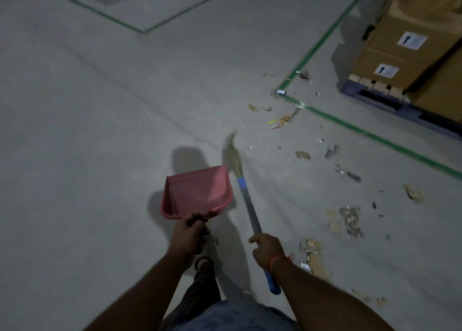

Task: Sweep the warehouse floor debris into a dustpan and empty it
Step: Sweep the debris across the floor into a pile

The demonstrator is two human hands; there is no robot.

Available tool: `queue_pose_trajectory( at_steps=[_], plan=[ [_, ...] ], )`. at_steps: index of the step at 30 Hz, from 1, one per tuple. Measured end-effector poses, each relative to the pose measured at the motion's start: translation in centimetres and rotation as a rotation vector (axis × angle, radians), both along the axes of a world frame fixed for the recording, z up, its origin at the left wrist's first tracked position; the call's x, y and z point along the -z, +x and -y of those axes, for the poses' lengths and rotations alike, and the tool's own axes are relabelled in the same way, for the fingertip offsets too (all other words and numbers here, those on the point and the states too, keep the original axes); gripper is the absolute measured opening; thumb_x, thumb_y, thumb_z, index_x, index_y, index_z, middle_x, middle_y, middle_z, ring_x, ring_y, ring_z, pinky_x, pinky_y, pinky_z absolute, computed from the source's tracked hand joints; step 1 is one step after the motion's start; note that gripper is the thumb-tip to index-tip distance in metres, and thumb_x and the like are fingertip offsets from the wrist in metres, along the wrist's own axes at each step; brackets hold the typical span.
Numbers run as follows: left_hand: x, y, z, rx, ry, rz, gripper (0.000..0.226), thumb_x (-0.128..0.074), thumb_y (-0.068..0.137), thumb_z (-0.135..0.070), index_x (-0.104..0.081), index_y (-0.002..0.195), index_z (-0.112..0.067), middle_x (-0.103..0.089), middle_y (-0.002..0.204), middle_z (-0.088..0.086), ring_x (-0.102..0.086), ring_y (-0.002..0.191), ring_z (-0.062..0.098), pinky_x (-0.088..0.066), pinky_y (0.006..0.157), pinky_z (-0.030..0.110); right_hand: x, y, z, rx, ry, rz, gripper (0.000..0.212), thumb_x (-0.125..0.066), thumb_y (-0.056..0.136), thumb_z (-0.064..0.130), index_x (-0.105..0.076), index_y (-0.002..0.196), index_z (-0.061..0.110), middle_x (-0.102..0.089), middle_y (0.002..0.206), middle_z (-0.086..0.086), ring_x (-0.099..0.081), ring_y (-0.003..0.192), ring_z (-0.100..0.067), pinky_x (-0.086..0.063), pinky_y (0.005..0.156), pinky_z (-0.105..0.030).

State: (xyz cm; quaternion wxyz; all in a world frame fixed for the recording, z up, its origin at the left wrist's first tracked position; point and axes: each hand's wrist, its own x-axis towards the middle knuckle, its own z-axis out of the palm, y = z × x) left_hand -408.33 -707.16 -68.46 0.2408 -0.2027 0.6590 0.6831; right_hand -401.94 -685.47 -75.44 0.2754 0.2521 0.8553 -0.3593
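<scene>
My left hand (190,230) grips the handle of a red dustpan (200,190), held above the grey floor with nothing visible inside it. My right hand (267,249) grips the grey shaft of a broom (247,200) that has blue fittings; its straw head (233,155) is blurred and points ahead, just right of the dustpan. Debris (350,218) lies scattered on the floor to the right: cardboard scraps, foil bits and paper, running from beside my right arm up to a green tape corner (281,93).
Stacked cardboard boxes (410,50) on a dark blue pallet (390,103) stand at the upper right inside green floor lines. Another green-taped area (145,30) lies far ahead. My leg and sandalled foot (203,263) are below the dustpan. Bare concrete spreads to the left.
</scene>
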Motion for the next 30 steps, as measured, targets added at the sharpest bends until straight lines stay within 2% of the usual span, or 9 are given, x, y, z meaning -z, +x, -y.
queue_pose_trajectory(
  at_steps=[6,10,15,18,20,23,25,28,30],
  plan=[
    [0.1,-9.2,4.1,-0.067,0.029,-0.021,0.021,-0.044,0.096,0.008,-0.060,0.102,-0.005,-0.053,0.061,0.011,-0.034,0.044,0.013,-0.024,0.042,0.016,-0.2,-9.9,6.2,-0.351,-0.032,0.080,0.049,-0.050,0.085,0.002,-0.067,0.124,0.026,-0.057,0.137,-0.003,-0.051,0.129,-0.021,-0.042,0.108,-0.027],
    [0.1,-13.4,7.0,-0.117,0.023,-0.008,0.021,-0.045,0.096,0.007,-0.061,0.102,-0.005,-0.053,0.064,0.014,-0.036,0.044,0.014,-0.025,0.043,0.016,-0.7,-15.0,10.4,-0.432,-0.058,0.111,0.038,-0.050,0.094,0.008,-0.065,0.129,0.016,-0.056,0.138,-0.010,-0.058,0.121,-0.029,-0.046,0.104,-0.032],
    [0.9,-17.2,9.1,-0.116,0.037,0.011,0.022,-0.046,0.093,0.009,-0.062,0.101,-0.004,-0.052,0.064,0.014,-0.035,0.043,0.014,-0.024,0.044,0.017,0.5,-19.0,10.9,-0.120,-0.122,0.123,0.034,-0.056,0.088,0.006,-0.071,0.119,0.012,-0.067,0.121,-0.015,-0.067,0.102,-0.033,-0.056,0.091,-0.037],
    [1.2,-18.7,9.3,-0.123,0.035,0.033,0.021,-0.046,0.093,0.008,-0.062,0.101,-0.003,-0.052,0.065,0.016,-0.036,0.044,0.014,-0.024,0.045,0.017,1.2,-21.2,9.2,0.233,-0.189,0.119,0.030,-0.054,0.090,-0.006,-0.069,0.116,0.001,-0.067,0.085,-0.019,-0.063,0.063,-0.032,-0.057,0.054,-0.029],
    [1.2,-19.9,9.0,-0.110,0.042,0.048,0.020,-0.046,0.093,0.008,-0.062,0.102,-0.002,-0.052,0.065,0.015,-0.035,0.045,0.013,-0.023,0.045,0.017,1.7,-23.0,7.6,0.485,-0.258,0.135,0.033,-0.051,0.095,-0.003,-0.063,0.124,0.001,-0.067,0.098,-0.019,-0.066,0.081,-0.035,-0.056,0.065,-0.031],
    [1.3,-22.0,8.2,-0.065,0.055,0.061,0.020,-0.046,0.093,0.008,-0.061,0.102,-0.002,-0.051,0.063,0.014,-0.033,0.043,0.013,-0.022,0.045,0.016,0.7,-24.9,6.2,0.224,0.039,0.176,0.037,-0.040,0.104,0.018,-0.051,0.138,0.006,-0.053,0.140,-0.011,-0.052,0.128,-0.030,-0.047,0.098,-0.037],
    [1.3,-23.5,7.4,-0.039,0.053,0.066,0.021,-0.046,0.092,0.009,-0.060,0.103,-0.002,-0.050,0.061,0.012,-0.033,0.043,0.012,-0.022,0.045,0.016,0.8,-25.4,5.6,0.104,0.180,0.160,0.037,-0.044,0.103,0.023,-0.053,0.136,0.007,-0.055,0.139,-0.010,-0.056,0.124,-0.026,-0.051,0.095,-0.035],
    [1.1,-26.3,6.0,-0.001,0.040,0.066,0.021,-0.046,0.092,0.009,-0.060,0.104,0.000,-0.050,0.061,0.013,-0.033,0.044,0.012,-0.022,0.046,0.017,2.3,-27.0,3.6,0.712,-0.084,0.075,0.033,-0.053,0.097,0.013,-0.059,0.128,0.006,-0.060,0.130,-0.013,-0.061,0.094,-0.015,-0.048,0.065,-0.012],
    [1.0,-28.4,5.0,0.028,0.036,0.062,0.021,-0.046,0.092,0.009,-0.061,0.104,0.000,-0.050,0.062,0.013,-0.033,0.044,0.012,-0.022,0.046,0.017,2.4,-27.3,3.3,0.726,-0.065,0.036,0.031,-0.058,0.091,0.008,-0.064,0.121,0.011,-0.061,0.127,-0.013,-0.061,0.100,-0.021,-0.045,0.068,-0.018]
  ],
)
